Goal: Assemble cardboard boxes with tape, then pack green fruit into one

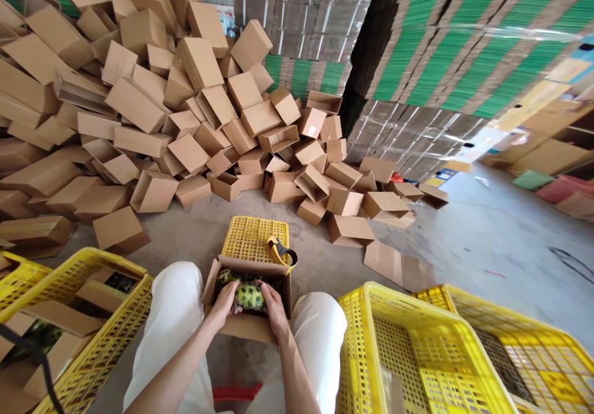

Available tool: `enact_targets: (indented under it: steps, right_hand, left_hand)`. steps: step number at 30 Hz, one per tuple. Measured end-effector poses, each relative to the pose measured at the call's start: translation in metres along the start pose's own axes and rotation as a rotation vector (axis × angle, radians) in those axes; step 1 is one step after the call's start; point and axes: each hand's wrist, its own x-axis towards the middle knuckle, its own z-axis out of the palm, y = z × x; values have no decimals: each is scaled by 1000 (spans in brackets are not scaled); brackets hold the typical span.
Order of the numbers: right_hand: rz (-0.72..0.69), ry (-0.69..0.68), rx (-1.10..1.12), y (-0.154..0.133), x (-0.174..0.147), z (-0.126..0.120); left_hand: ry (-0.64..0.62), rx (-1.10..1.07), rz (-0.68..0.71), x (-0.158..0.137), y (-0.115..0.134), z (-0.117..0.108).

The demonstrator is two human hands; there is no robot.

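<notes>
Between my knees sits an open cardboard box [251,328] with its flaps folded outward. My left hand [226,301] and my right hand [275,306] are inside its opening, closed around the two ends of a rounded green item with dark spots [250,296]. Its surface shines like clear plastic wrap; I cannot tell its exact kind. Another spotted item, yellow-green and dark [227,276], lies in the box's back left corner, partly hidden by my left hand. Just beyond the box, a tape dispenser [279,253] with a yellow handle rests on an upturned yellow crate [241,236].
A large heap of small cardboard boxes [195,123] fills the back left. To my left, a yellow crate [99,333] holds boxes with dark green contents. Yellow crates [413,340] stand at my right. Bundled flat cardboard stacks [445,43] rise behind.
</notes>
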Motion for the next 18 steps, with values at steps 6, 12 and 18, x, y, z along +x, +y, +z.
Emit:
enact_targets:
  steps: [6, 12, 18]
  right_hand:
    - [-128, 96, -67, 6, 7, -3]
    - [-187, 165, -126, 7, 6, -4]
    - [-233, 199, -149, 7, 7, -6]
  left_hand:
    - [-147, 117, 124, 0, -4, -3]
    - [-187, 28, 166, -4, -7, -9]
    - [-267, -73, 177, -14, -1, -11]
